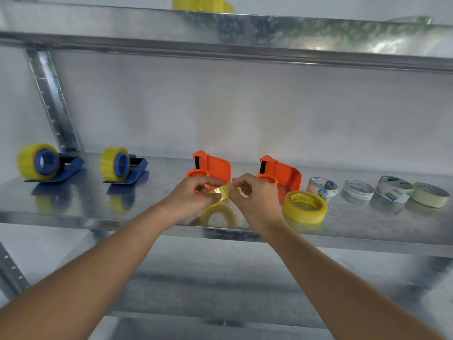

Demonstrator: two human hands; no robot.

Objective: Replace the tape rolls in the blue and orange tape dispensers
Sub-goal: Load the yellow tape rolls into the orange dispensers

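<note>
Two blue tape dispensers (71, 165) (137, 168) stand at the left of the metal shelf (98, 217), each loaded with a yellow tape roll (29, 165) (110, 164). Two orange dispensers (215, 166) (284, 171) stand in the middle, their hubs bare. My left hand (193, 195) and my right hand (255, 195) together pinch a yellow tape roll (221, 192) just above the shelf, in front of the left orange dispenser. It is mostly hidden by my fingers. Another yellow roll (305, 207) lies flat beside my right hand.
Several used or pale tape rolls lie in a row at the right: a white one (322, 187), a clear one (358, 191), a printed one (394, 192) and a cream one (430, 195). A yellow roll (203, 4) sits on the upper shelf. A slanted steel upright (52, 101) stands at the left.
</note>
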